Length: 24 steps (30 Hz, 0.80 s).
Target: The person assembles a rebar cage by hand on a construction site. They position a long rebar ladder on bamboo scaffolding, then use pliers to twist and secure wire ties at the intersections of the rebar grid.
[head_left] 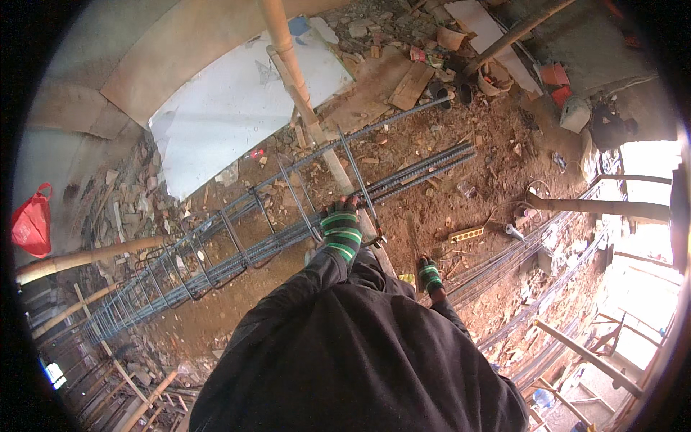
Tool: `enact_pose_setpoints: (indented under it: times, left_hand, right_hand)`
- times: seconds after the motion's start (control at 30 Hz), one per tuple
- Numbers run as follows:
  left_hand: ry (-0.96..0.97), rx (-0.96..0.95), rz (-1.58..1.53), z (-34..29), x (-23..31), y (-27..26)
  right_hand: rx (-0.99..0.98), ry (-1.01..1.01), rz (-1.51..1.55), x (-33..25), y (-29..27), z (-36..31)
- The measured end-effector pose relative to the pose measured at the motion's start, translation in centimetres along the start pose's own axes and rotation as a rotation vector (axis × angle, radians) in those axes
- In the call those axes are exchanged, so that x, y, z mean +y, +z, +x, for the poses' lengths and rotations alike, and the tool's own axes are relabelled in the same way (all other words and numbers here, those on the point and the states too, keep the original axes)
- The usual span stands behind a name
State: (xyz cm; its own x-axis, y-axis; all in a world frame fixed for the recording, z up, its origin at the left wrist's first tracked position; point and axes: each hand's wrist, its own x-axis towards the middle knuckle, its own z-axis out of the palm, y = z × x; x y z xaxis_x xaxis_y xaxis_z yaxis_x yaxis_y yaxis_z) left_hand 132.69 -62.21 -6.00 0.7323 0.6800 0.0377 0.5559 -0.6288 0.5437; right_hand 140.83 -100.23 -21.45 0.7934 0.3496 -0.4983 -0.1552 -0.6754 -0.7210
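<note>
Head view: the rebar cage slants from the left to the middle, just beyond the person. Stirrups already stand along its left stretch; the right-hand bar ends remain without any. The gloved left hand bends its fingers over the bars, grip unclear; the right hand hangs apart, nearer, its closure and contents untellable.

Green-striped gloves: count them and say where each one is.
2: the left glove, at the rebar cage; the right glove, lower and farther right, beyond the timber.
</note>
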Motion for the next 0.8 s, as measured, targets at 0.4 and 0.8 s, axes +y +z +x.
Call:
enact_pose_setpoints:
  times: [0.4,0.8]
  left_hand:
    - [0.009,-0.081,-0.023,0.0,0.6,-0.2]
    - [0.283,-0.296,-0.527,-9.6,-2.0,-10.7]
  right_hand:
    - [-0.168,0.204,0.021,-1.9,-0.7,-0.2]
    - [-0.154,-0.61,-0.629,5.7,0.2,-0.6]
